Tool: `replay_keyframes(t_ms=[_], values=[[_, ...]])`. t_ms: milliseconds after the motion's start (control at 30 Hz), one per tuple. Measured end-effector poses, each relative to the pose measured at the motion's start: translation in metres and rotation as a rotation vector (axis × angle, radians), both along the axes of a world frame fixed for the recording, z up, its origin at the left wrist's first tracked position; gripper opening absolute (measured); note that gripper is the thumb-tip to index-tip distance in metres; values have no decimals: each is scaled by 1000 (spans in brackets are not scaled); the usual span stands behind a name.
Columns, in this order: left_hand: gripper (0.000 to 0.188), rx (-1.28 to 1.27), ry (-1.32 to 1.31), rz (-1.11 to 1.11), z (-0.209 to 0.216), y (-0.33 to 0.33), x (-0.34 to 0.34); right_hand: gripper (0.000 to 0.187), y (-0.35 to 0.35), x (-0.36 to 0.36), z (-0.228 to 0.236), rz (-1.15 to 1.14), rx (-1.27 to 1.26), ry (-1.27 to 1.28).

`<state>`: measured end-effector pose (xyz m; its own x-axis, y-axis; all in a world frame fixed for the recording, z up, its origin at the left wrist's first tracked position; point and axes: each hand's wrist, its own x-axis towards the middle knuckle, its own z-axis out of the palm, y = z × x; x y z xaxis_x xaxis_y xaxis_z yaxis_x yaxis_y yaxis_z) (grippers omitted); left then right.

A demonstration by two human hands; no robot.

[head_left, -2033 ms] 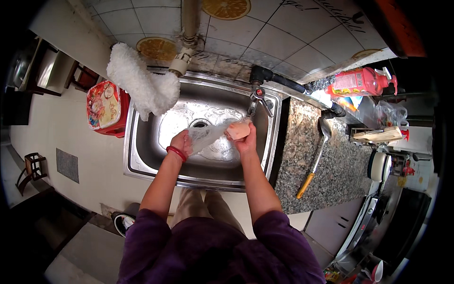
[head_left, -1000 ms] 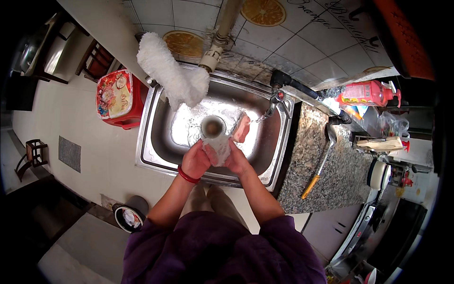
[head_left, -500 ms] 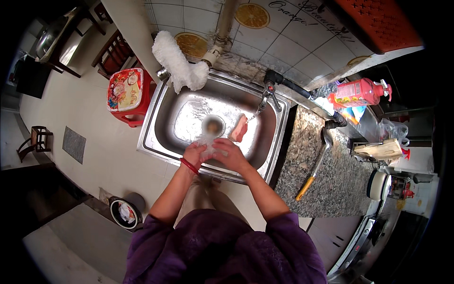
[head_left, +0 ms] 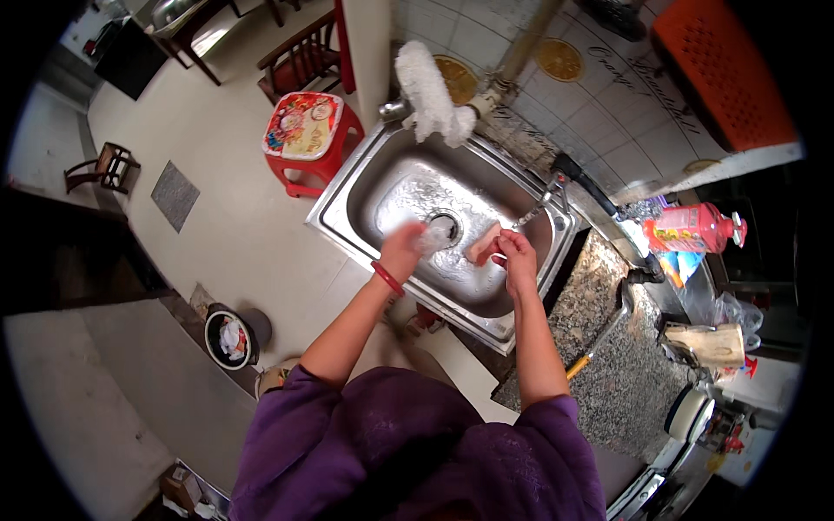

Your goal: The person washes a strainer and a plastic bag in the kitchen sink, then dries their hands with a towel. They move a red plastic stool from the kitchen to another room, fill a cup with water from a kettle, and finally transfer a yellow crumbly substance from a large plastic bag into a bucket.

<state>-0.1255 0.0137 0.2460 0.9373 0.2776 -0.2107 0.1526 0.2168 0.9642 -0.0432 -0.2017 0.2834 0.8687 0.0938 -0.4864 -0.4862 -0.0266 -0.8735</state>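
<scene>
At the right side of the steel sink [head_left: 365, 178], my right hand [head_left: 519, 258] pinches the end of a pink and pale piece of raw meat [head_left: 480, 247]. The fingers are bent around its near edge, beside the thin stream of water from the tap [head_left: 551, 193]. My left hand [head_left: 402, 249], with a red bracelet at the wrist, is smeared by motion. A whitish, see-through crumpled thing [head_left: 435, 235] is at its fingers, close to the drain hole; it looks like thin plastic, but its kind is not clear.
A white towel [head_left: 427, 91] hangs over the sink's far left corner. On the granite counter [head_left: 630, 373] lies a yellow-handled tool [head_left: 580, 365]; a red pump bottle [head_left: 691, 228] lies beyond. A red stool [head_left: 304, 130] stands left, and a bin [head_left: 230, 339] is on the floor.
My hands have parted. The right has moved right and taken hold of the meat, which lay loose in the sink. The left keeps the see-through thing. The whole view has turned.
</scene>
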Motion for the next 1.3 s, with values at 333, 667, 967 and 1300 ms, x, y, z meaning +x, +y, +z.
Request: replay_keyframes(t_ms=[333,667,967,1300], values=[[39,-1212,-131,274,-37,65,-165,11,-19,-16,-74,90,-117,159],[31,-761,341,1408,-138,121,-492,7,-61,-20,-111,115,-141,127],[39,-460,380,1401,-98,322,-540,5,-46,-48,-98,9,-232,59],[48,-553,452,999,-137,384,-478,10,-11,-69,-76,-240,-225,44]])
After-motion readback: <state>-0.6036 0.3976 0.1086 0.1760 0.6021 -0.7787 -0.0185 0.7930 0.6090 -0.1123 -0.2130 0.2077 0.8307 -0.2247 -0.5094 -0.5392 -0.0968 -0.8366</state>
